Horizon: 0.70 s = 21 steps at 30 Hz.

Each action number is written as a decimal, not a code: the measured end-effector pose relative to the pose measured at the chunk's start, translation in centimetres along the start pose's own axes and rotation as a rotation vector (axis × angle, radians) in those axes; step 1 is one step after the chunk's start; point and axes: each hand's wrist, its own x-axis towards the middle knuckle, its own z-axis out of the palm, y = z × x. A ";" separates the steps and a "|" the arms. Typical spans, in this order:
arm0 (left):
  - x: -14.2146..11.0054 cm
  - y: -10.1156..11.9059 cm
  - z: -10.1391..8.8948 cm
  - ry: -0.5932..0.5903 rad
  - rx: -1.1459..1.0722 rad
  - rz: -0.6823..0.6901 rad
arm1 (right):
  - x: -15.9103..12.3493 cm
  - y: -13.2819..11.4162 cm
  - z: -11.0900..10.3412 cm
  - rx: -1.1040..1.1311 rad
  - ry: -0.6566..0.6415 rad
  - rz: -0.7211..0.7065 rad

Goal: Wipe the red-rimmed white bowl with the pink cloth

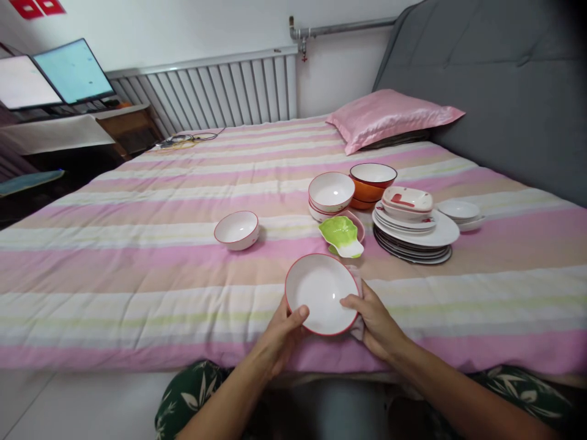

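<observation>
Left hand (280, 337) and right hand (376, 319) hold a red-rimmed white bowl (321, 287), thumbs inside, pale cloth (358, 331) at the right hand. Beyond, on striped bedspread (137, 263): lone matching bowl (237, 232) to the left, green leaf-shaped dish (339, 231), orange bowls (370, 190), plate stack (444, 232). Pink pillow (392, 117) near grey headboard (495, 91).

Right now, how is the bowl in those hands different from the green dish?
The bowl is white with a red rim; the green dish has a white end. The bowl is round; the green dish is wavy. The left hand and right hand hold the bowl; neither touches the green dish. Both look shiny.
</observation>
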 end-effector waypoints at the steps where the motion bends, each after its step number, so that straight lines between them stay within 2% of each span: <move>1: 0.0 -0.1 0.0 0.027 -0.005 0.003 | -0.1 0.1 0.1 -0.011 -0.017 -0.020; 5: 0.1 -0.5 -0.2 0.189 -0.045 0.036 | -0.3 -0.1 0.3 -0.013 -0.115 -0.089; 9: 0.2 -0.4 -0.3 0.310 -0.098 0.000 | 0.1 -0.8 -0.1 -0.054 -0.157 -0.186; 16: 0.2 -0.3 -0.3 0.348 -0.067 -0.020 | 1.2 -1.3 -1.1 -0.145 -0.078 -0.254; 21: 0.2 -0.4 -0.2 0.362 -0.037 -0.019 | 1.5 -1.4 -1.2 -0.146 -0.083 -0.411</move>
